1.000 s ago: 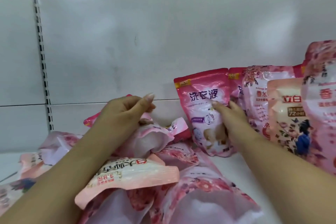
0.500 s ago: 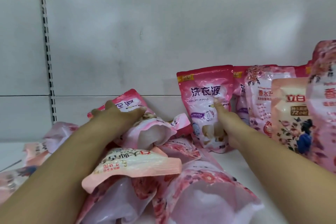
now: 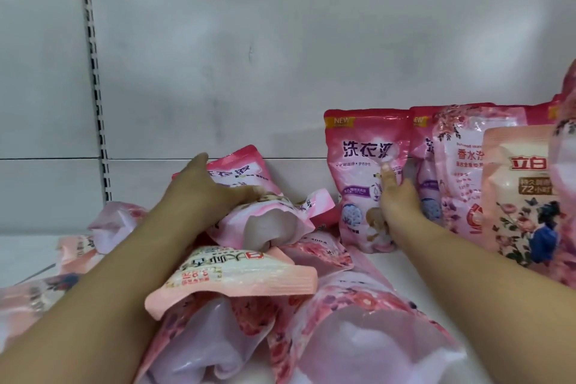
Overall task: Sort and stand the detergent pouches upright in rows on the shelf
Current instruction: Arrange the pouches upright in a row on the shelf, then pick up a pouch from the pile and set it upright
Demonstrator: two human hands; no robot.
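A white metal shelf (image 3: 405, 262) with a plain back panel carries two populations of soft, glossy plastic detergent pouches: a row already standing at right and a slumped, crinkled pink heap (image 3: 327, 337) sprawling across the left and front. In the standing row, the peach pouch (image 3: 514, 193) fronts a pale floral pouch (image 3: 458, 171), with the leftmost deep-pink pouch (image 3: 364, 178) at the row's open end. The person's right hand (image 3: 397, 206) lies flat against that upright pouch, fingers straight and pressing its face, apparently steadying it. The left hand (image 3: 202, 196), the nearer one to the heap, has its fingers curled over a matching deep-pink pouch (image 3: 237, 178) lying tilted against the back panel, top edge pointing up and away to the right, its long axis leaning. Standing it likely means swinging it rightward into the gap beside the steadied pouch.
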